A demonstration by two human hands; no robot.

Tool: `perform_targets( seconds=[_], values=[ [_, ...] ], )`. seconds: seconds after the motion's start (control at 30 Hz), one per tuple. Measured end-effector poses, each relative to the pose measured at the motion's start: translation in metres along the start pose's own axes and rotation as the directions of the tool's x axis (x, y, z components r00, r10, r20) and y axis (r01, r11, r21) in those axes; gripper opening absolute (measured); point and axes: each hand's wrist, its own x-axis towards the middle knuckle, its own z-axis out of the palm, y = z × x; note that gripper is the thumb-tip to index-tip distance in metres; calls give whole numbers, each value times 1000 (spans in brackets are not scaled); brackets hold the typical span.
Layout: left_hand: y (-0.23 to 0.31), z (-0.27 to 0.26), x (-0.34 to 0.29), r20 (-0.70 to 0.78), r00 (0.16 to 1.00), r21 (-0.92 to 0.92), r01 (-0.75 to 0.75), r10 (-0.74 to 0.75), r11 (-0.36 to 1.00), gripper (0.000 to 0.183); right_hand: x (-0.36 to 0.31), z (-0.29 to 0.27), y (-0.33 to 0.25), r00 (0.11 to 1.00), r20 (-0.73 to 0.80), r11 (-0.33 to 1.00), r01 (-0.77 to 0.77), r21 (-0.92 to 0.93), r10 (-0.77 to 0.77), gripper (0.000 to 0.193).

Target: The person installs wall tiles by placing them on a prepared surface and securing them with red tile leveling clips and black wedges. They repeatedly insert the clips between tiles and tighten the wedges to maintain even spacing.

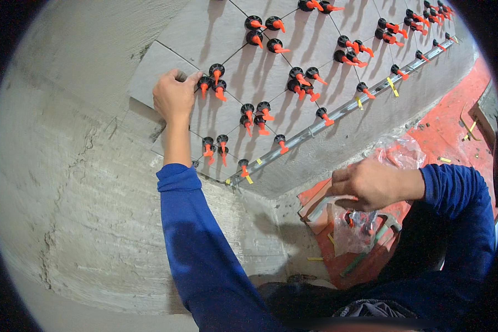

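My left hand (174, 95) is at the left end of the grey wall tiles (307, 33), its thumb reaching toward a cluster of black tile levelling spacers with orange handles (218, 73). Its fingers are bent inward, and whatever they hold is hidden. Over a clear plastic bag (351, 235) my right hand (365, 185) hovers with curled fingers. Its fingertips face down and away, so I cannot make out what is in them. Inside the bag, some black and orange pieces show through.
A metal rail (310, 131) runs under the lowest tiles, with yellow strips (392, 87) along it. Below lie a hammer (389, 222) and an orange-red sheet (454, 122). Another crumpled clear bag (402, 150) sits beyond my right hand. Bare rough plaster (94, 193) covers the wall at left.
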Motion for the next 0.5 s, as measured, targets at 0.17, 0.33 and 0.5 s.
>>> perform_targets(
  seconds=[0.17,0.33,0.5],
  values=[
    [8,3,10,56,996,28,62,-63,998,46,-11,13,4,980,131,974,122,189,-148,22],
    [12,-7,23,161,983,205,51,-85,978,50,-11,17,12,972,186,970,98,223,-141,26],
    [22,-7,25,130,991,295,2,-42,956,48,-1,20,26,974,165,957,108,268,-156,28]
  ],
)
